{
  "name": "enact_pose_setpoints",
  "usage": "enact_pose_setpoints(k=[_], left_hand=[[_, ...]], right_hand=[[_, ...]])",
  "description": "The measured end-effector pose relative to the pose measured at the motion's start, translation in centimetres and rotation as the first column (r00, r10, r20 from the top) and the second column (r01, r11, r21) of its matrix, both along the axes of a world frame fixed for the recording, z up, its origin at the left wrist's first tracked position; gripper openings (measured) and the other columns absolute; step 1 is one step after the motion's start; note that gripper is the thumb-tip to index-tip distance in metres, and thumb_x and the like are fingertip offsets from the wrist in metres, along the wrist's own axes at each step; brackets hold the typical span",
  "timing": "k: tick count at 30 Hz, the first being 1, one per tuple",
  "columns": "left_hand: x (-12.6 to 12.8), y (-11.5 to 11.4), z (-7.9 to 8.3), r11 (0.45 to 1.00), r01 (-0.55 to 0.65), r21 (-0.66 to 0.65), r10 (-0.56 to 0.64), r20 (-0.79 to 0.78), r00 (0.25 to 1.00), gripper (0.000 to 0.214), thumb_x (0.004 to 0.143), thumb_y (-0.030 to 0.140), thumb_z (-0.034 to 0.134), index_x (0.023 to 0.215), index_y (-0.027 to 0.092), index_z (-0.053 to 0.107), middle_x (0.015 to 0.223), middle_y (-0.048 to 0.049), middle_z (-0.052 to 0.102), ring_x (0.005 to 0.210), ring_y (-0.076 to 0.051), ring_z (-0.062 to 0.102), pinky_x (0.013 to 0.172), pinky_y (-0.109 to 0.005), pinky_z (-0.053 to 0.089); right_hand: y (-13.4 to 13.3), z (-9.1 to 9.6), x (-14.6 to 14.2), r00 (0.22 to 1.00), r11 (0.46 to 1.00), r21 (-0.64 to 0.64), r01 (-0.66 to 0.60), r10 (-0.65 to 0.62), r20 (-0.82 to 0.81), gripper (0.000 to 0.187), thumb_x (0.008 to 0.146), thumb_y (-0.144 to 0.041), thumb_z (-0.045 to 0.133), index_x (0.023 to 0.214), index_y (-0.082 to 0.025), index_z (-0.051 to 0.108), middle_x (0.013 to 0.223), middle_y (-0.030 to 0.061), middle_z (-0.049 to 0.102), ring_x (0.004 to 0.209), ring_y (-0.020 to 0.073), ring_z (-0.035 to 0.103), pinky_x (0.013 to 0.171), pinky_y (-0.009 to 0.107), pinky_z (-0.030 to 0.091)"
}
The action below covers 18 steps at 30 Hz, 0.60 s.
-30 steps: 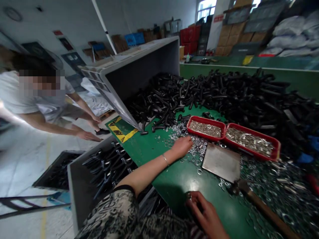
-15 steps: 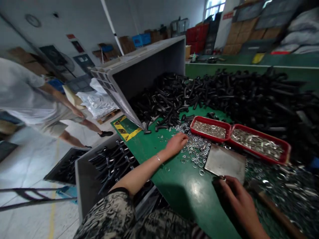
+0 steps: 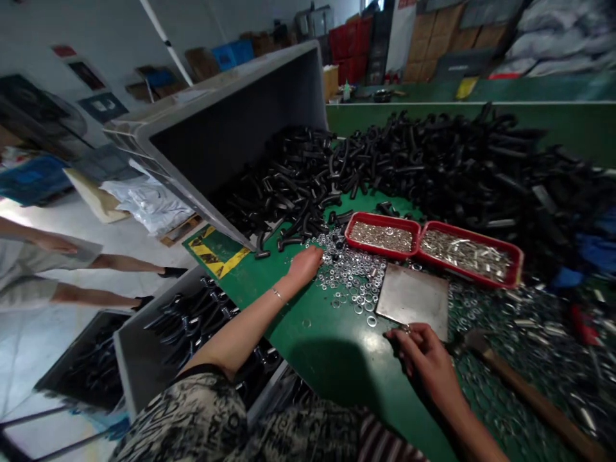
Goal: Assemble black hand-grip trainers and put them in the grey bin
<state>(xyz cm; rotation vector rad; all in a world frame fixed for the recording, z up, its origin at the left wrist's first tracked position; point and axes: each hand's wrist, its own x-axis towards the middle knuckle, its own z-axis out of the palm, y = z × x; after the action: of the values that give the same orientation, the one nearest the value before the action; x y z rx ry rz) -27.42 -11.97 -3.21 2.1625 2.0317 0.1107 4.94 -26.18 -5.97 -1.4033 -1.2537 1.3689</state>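
Observation:
My left hand [image 3: 304, 264] rests on the green table [image 3: 337, 359] at the left edge of a scatter of small metal washers [image 3: 353, 276], fingers curled over them; whether it holds any is hidden. My right hand [image 3: 426, 359] is at the near corner of a flat steel plate [image 3: 414, 299], its fingertips pinched on a small metal part [image 3: 405, 330]. A hammer [image 3: 520, 385] with a wooden handle lies just right of that hand. Two red trays [image 3: 436, 230] of small metal pieces sit beyond the plate.
A big heap of black curved tubes [image 3: 433, 173] fills the far table. A tilted grey bin [image 3: 231, 128] stands at the left. A grey crate [image 3: 192, 321] of black parts sits below the table edge. Another person's legs [image 3: 72, 282] are at far left.
My right hand has come up from the table's near edge to the plate's corner. My left hand slid left along the washers. The person at left has stood and moved off.

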Motion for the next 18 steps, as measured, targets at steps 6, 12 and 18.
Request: enact_pose_setpoints(k=[6,12,18], left_hand=[[-1.1,2.0,-0.2,0.997,0.016,-0.08,-0.015,0.021,1.0,0.012,0.089,0.027,0.063,0.093,0.016,0.061,0.096,-0.0108,0.067,0.091,-0.025,0.064,0.079,-0.03,0.046],[-2.5,2.2,0.0,0.994,0.029,-0.103,-0.016,0.128,0.992,0.016,0.085,0.033,0.065,0.081,0.019,0.059,0.08,-0.0039,0.066,0.075,-0.019,0.06,0.068,-0.026,0.041],[0.2,-0.6,2.2,0.989,-0.126,0.076,0.049,0.634,0.772,0.026,0.088,0.037,0.058,0.105,0.017,0.064,0.082,-0.0005,0.067,0.069,-0.014,0.063,0.071,-0.026,0.049]], right_hand=[[1.2,1.3,0.3,0.93,0.992,-0.123,0.001,-0.046,-0.365,0.035,0.087,-0.051,0.068,0.093,-0.024,0.047,0.077,-0.0007,0.072,0.039,0.0072,0.042,0.037,0.02,0.035],[1.7,0.7,1.3,0.864,0.988,-0.156,0.008,-0.085,-0.496,0.031,0.085,-0.047,0.072,0.096,-0.021,0.058,0.07,-0.0031,0.062,0.044,0.0052,0.034,0.038,0.018,0.035],[1.6,0.8,1.9,0.856,0.985,-0.17,-0.009,-0.081,-0.511,0.035,0.087,-0.045,0.071,0.107,-0.017,0.068,0.068,-0.0042,0.051,0.052,0.0071,0.04,0.047,0.021,0.042]])
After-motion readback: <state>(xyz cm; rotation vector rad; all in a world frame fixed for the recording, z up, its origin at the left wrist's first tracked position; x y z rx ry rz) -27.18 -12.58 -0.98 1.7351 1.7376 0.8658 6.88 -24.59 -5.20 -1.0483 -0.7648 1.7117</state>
